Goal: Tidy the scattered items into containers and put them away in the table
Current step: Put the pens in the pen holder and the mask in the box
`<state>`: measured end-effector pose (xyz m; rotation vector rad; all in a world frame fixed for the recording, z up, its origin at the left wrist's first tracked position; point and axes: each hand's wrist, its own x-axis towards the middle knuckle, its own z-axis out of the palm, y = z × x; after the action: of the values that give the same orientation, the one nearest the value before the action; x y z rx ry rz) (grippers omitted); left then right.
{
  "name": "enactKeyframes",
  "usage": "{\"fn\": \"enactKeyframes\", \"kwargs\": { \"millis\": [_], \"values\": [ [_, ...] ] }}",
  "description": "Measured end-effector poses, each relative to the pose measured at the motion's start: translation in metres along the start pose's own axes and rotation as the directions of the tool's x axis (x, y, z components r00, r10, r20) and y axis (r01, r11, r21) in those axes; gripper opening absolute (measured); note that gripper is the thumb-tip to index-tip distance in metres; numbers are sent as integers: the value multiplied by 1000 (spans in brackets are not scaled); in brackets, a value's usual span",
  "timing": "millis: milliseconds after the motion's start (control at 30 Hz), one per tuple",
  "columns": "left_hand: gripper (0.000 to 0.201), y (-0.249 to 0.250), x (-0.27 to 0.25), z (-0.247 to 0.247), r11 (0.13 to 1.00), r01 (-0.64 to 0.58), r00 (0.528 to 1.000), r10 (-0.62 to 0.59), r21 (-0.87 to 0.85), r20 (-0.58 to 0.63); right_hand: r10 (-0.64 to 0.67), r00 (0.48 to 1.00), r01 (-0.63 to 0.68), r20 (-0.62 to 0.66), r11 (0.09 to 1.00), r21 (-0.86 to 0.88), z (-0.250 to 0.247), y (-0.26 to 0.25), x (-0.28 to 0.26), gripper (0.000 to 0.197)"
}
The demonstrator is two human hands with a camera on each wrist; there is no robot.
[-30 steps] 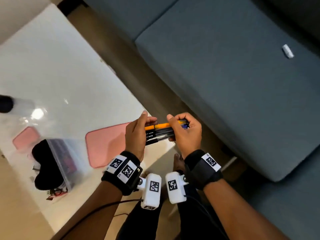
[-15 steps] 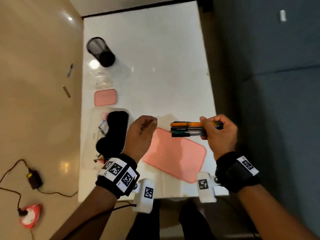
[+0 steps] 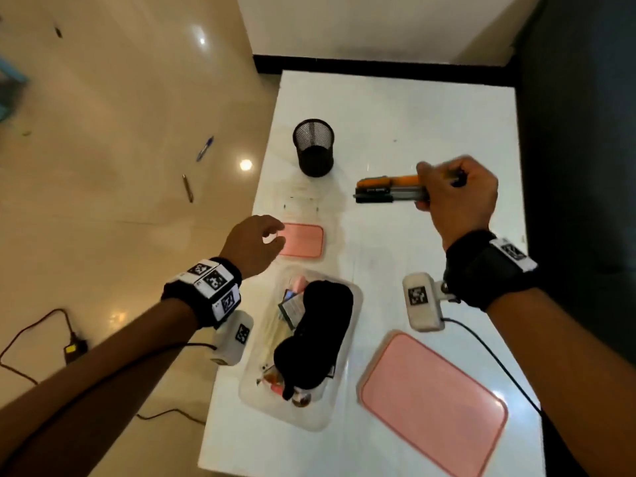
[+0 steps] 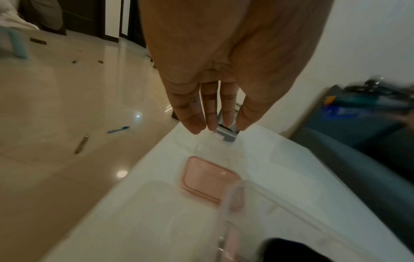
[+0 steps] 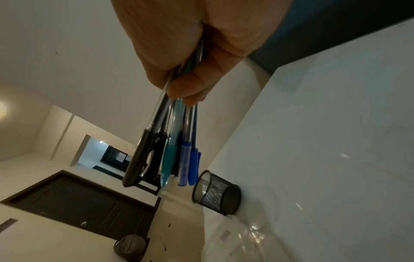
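Several pens [image 3: 390,189] sit clenched in the right hand [image 3: 459,197], bound for the empty mesh cup [image 3: 314,148]; the left hand [image 3: 253,246] hangs relaxed, lids unfitted.

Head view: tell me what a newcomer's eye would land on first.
First, the right hand gripping a bundle of black, teal, blue and orange pens level above the white table, beside the upright black mesh pen cup. Next, the clear plastic box near the front edge, with a black cloth item among its clutter, beside a large pink lid. The left hand hovers empty by a small pink lid.
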<state>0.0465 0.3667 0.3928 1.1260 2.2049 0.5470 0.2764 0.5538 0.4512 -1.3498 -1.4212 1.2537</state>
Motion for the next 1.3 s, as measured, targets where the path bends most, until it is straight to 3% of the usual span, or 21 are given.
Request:
{"fn": "enactKeyframes", "kwargs": {
  "millis": [100,200,467,667,800,900,1033,1133,1300],
  "values": [
    [57,-37,35,6,972,84,979,-122,221,166,-72,997,73,40,997,-10,48,-15,40,24],
    [83,-61,52,22,938,40,943,-149,344,298,-101,991,106,83,993,-50,93,-20,75,23],
    [101,-73,43,40,917,-109,951,-17,385,309,-109,982,148,157,953,-263,161,-2,131,23],
    [82,-73,46,43,928,-91,969,-2,362,248,-196,931,344,309,757,-555,187,15,139,19],
    [85,-74,45,42,948,-62,968,-20,312,252,-234,851,516,469,533,-670,199,16,140,21],
    [88,-75,46,41,947,-63,966,-23,316,259,-191,815,566,547,464,-681,208,19,140,31],
    [89,-76,46,40,948,-67,965,-18,310,263,-196,838,536,508,463,-706,203,20,138,48],
    [87,-77,45,41,946,-80,965,-6,314,263,-227,893,447,389,544,-710,186,17,133,50],
    [93,-77,46,43,942,-67,963,-25,329,268,-202,941,338,273,631,-698,145,25,113,33]
  ]
}}
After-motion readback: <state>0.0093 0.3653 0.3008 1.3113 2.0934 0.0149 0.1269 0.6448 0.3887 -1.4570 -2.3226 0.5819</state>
